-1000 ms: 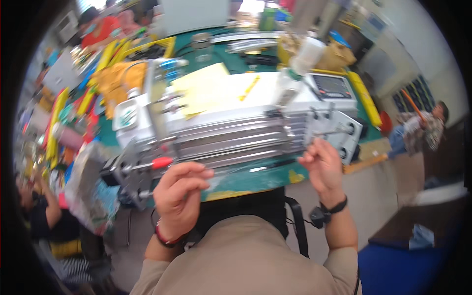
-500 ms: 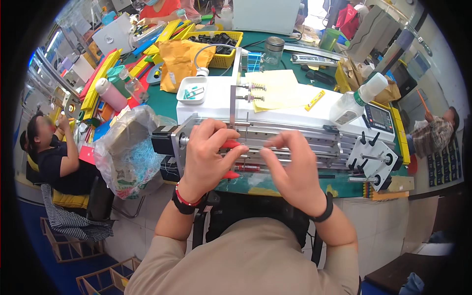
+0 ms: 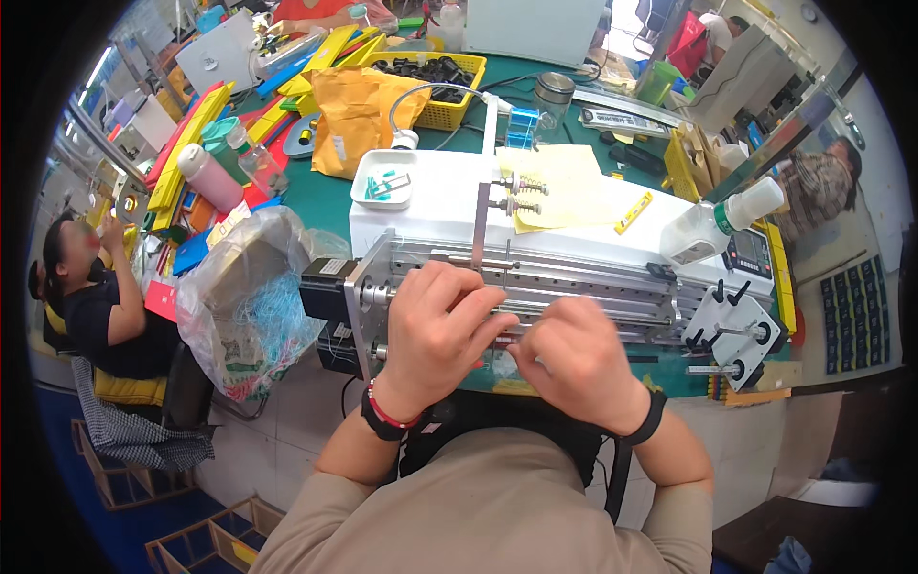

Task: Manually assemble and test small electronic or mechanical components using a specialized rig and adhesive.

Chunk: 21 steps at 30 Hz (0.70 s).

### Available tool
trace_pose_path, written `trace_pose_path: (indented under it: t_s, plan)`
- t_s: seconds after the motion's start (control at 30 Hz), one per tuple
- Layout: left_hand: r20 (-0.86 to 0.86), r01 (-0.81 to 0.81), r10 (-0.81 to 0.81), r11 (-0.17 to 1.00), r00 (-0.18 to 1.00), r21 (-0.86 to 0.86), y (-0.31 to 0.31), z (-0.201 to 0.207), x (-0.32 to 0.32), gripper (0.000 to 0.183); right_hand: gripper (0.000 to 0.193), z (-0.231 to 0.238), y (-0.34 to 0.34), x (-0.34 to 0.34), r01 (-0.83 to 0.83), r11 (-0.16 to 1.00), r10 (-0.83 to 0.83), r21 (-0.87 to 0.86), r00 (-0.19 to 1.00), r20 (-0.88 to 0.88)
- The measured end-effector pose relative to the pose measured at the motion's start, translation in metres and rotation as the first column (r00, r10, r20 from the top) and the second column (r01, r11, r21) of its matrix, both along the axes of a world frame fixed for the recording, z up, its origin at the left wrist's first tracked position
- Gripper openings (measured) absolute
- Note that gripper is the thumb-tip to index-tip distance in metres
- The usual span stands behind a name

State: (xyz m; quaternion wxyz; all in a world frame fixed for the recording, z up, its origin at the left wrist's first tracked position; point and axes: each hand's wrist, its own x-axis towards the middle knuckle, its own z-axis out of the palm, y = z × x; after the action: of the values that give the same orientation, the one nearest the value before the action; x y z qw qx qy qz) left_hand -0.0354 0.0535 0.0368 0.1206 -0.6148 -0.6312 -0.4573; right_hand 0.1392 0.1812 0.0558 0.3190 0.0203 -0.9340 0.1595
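My left hand (image 3: 435, 330) is closed in front of a long metal rail machine (image 3: 583, 277), thumb and forefinger pinched together. A speck of red shows at its lower edge, seemingly part of the red-handled tool mostly hidden in the palm. Just right of it, my right hand (image 3: 579, 359) is closed too, thumb against curled fingers. What its fingertips hold is too small to make out. Between and behind the hands stands an upright metal bar (image 3: 480, 225), with spring-loaded rods (image 3: 521, 196) beside it. A black motor (image 3: 327, 282) sits at the machine's left end.
A plastic-lined bin (image 3: 225, 325) with blue strands stands left. Behind the machine are a white dish (image 3: 382, 179) with small teal parts, yellow paper (image 3: 564, 191), and a tilted clear bottle (image 3: 703, 234). A white plate with black handles (image 3: 732, 335) is at right. Another person (image 3: 96, 297) sits left.
My right hand has come down, its spread thumb and fingers now closed beside the left. My left hand has turned, hiding most of the red-handled tool. The view has shifted slightly.
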Motion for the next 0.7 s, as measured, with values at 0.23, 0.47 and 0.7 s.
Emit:
trace_pose_path:
  t_s: [0.23, 0.47, 0.7]
  plan:
    - [-0.158, -0.107, 0.118, 0.992, 0.980, 0.073, 0.006, -0.011, -0.001, 0.031, 0.016, 0.019, 0.048, -0.018, 0.083, 0.960, -0.029, -0.268, 0.980, 0.197]
    - [-0.146, -0.114, 0.126, 0.990, 0.981, 0.085, 0.005, -0.006, 0.005, 0.028, 0.015, 0.026, 0.048, -0.024, -0.132, 0.973, 0.175, -0.191, 0.956, 0.233]
    - [-0.127, -0.353, 0.354, 0.935, 0.927, 0.035, -0.042, -0.034, 0.030, 0.015, 0.020, -0.015, -0.012, 0.031, -0.067, 0.993, 0.065, -0.098, 0.998, -0.021]
